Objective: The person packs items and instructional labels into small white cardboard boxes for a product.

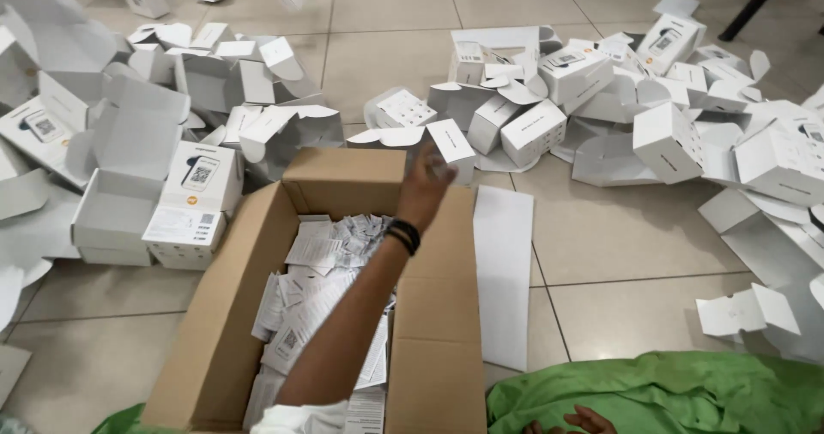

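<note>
head view: left hand (425, 187) stretched out over the far flap of the open brown carton (232, 314), fingers blurred, touching or just short of a small white box (451, 148) beyond the carton's rim; cannot tell whether clamped on it or loose. right hand (584, 420) low at the bottom edge on green cloth (669, 395), only fingertips showing, apparently holding nothing. hands well apart. best judged: close fully around the box's narrow sides before lifting, keep the forearm clear of the carton's flaps, avoid dragging neighbours along. inside the carton, a heap of white folded paper leaflets (322, 292) with small black print and square codes. on the tiled floor (618, 254), two spreads of white boxes: left pile (163, 142) mostly opened, one lid with a device picture and an orange dot; right pile (618, 91) closed and flattened mixed. flat white card strip (504, 271) beside the carton.
</note>
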